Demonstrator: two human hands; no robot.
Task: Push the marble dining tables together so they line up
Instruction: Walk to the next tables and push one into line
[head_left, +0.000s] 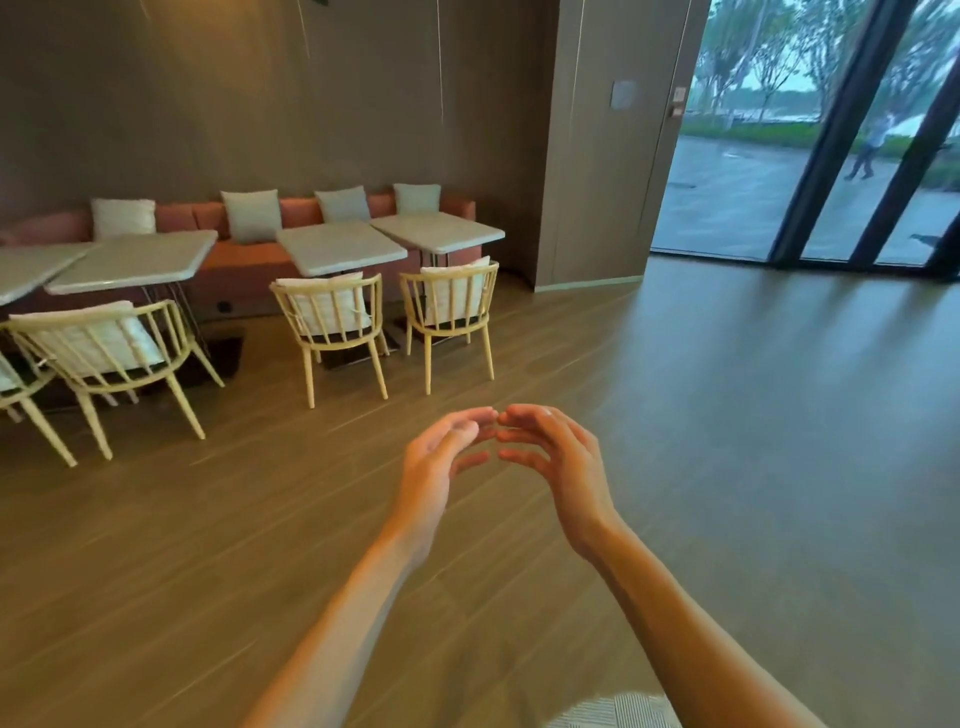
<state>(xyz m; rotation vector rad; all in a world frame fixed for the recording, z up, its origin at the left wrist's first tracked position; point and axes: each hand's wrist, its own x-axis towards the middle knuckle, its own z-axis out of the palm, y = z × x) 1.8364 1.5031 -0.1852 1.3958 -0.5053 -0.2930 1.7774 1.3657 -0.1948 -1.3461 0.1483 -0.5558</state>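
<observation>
Person is standing out on the wood floor, well apart from the marble tables along the pink bench — approach step, nothing being pushed yet. Left hand and right hand are hovering empty, fingers loosely curved, fingertips nearly meeting. Next: walking over, gripping a tabletop edge.
</observation>
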